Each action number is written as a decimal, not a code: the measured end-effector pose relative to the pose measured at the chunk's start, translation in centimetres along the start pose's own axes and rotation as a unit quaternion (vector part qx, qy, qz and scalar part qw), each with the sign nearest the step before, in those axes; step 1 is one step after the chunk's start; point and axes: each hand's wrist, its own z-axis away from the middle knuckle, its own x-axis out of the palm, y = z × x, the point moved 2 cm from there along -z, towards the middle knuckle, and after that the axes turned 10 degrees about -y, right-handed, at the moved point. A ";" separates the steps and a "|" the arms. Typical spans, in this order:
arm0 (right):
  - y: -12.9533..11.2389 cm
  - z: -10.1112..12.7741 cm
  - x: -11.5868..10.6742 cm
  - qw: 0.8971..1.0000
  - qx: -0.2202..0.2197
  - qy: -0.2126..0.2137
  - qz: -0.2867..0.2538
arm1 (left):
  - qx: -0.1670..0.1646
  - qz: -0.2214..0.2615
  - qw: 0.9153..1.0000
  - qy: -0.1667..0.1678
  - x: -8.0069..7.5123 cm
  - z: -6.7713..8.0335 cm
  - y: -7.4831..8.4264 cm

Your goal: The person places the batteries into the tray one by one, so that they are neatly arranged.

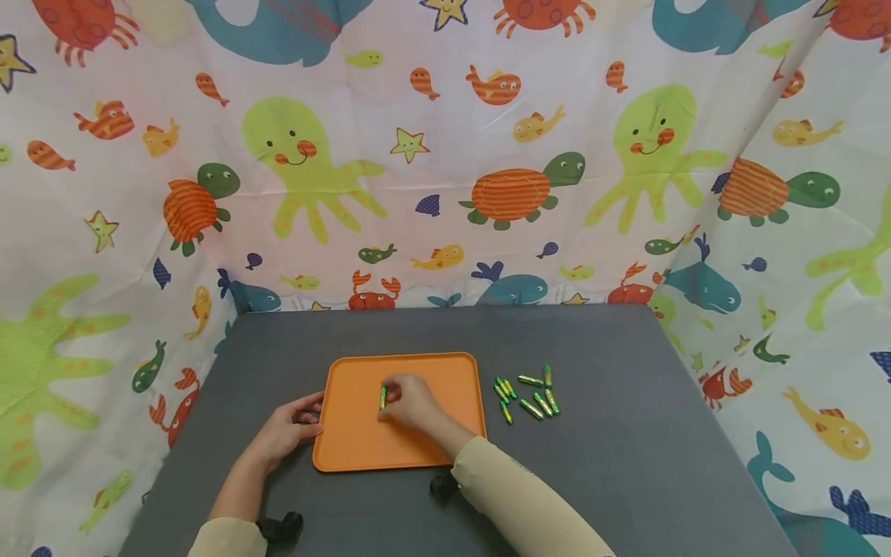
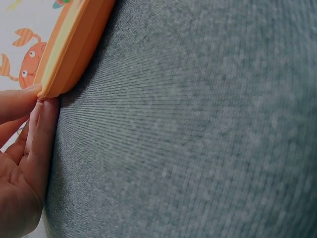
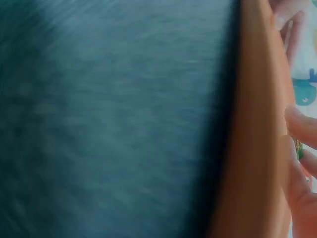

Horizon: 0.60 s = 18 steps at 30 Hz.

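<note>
The right hand (image 1: 412,402) reaches in from five o'clock over the orange tray (image 1: 445,371), fingers curled round a green battery (image 1: 383,398) held near the tray's middle, low enough that it seems about to rest there. The left hand (image 1: 288,428) lies at the tray's nine o'clock edge, fingertips (image 2: 29,94) pinching the rim, probably to keep it from sliding on the grey bench (image 1: 626,433). More batteries (image 1: 527,393) lie scattered on the bench at the tray's three o'clock, well within reach.

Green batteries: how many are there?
9: one green battery in the right hand over the orange tray, eight loose batteries on the grey table beside it; some may be hidden.
</note>
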 end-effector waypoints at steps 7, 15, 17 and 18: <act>0.0 -0.5 0.4 0.998 0.027 -0.010 0.049 | -0.002 0.005 1.000 0.001 0.2 0.0 0.1; -0.3 -0.6 0.4 0.997 0.044 -0.016 0.063 | 0.000 0.003 1.000 -0.006 0.1 0.0 0.2; -0.2 -0.5 0.4 0.997 0.042 -0.014 0.056 | -0.001 0.002 1.000 -0.004 0.1 0.0 0.3; -0.2 -0.4 0.3 0.998 0.041 -0.013 0.053 | -0.002 0.001 1.000 -0.003 0.0 -0.1 0.3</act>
